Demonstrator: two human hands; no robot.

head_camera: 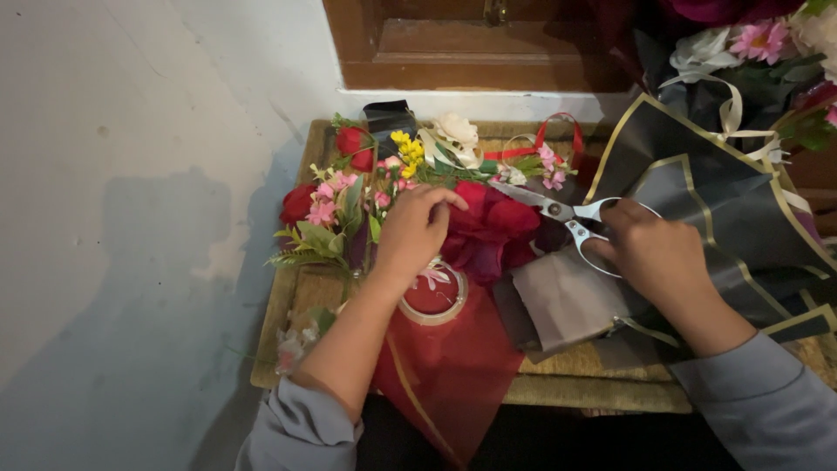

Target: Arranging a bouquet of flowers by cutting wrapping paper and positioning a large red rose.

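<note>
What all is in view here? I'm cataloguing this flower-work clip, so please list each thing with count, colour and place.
table: one, tan, under everything
scissors: one pair, silver, right of centre
red flowers: a cluster, dark red, centre
small pink flowers: several, pink, left side
yellow flowers: one sprig, yellow, far edge
white flower: one, cream, far edge
tape roll: one, clear, near the left wrist
red wrapping sheet: one, red, front edge
black wrapping paper: sheets, black with gold border, right
red ribbon: one, red, far edge
left hand: on the red flowers
right hand: holding the scissors
</note>
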